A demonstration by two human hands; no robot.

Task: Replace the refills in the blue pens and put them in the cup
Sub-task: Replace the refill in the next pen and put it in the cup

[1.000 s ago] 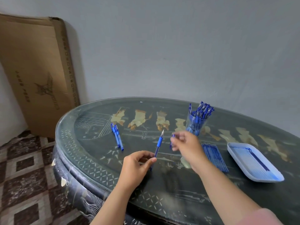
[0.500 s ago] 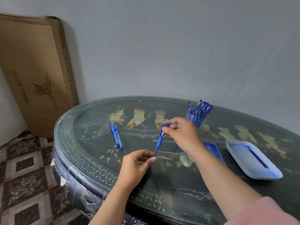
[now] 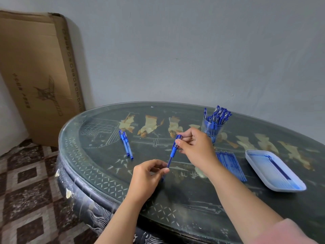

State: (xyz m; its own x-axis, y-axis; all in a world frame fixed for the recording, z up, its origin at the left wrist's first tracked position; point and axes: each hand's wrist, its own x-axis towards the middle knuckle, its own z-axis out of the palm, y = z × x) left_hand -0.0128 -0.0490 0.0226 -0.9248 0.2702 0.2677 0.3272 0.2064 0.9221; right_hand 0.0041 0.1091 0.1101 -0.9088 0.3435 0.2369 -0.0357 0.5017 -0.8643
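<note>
Blue pens already crowd the cup (image 3: 212,128), so most of the work seems done. The fingers of your left hand (image 3: 146,176) pinch the lower end of one pen (image 3: 173,152) above the counter (image 3: 175,217); your right hand (image 3: 197,147) grips its cap end. Two pens (image 3: 126,144) and many refills (image 3: 229,162) are left.

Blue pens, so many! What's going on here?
A person is working on one blue plastic pen, held slanted above the dark round table. The left hand pinches its lower end and the right hand pinches its capped top. Behind the right hand stands a clear cup packed with pens. Two more blue pens lie to the left, and thin blue refills lie beside a white plastic tray.
</note>
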